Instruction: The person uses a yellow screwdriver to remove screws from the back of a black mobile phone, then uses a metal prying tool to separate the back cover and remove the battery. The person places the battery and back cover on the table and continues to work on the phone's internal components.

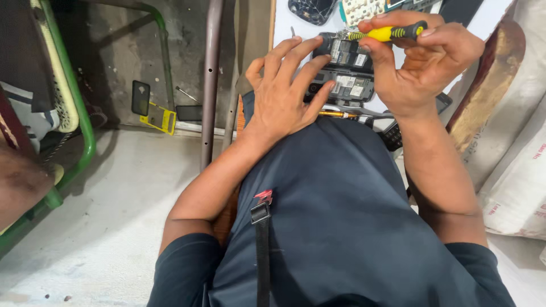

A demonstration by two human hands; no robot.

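Left hand (284, 85) presses opened phone (346, 71) (fingers spread); right hand (424, 59) grips screwdriver (389, 33) above it.

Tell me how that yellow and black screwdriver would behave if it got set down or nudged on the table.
The yellow and black screwdriver, gripped in the right hand, looks slim and round-handled, so it would probably roll if nudged. It seems small, likely light and stiff. The black bands on its handle may give some grip, so it is probably not slippery.
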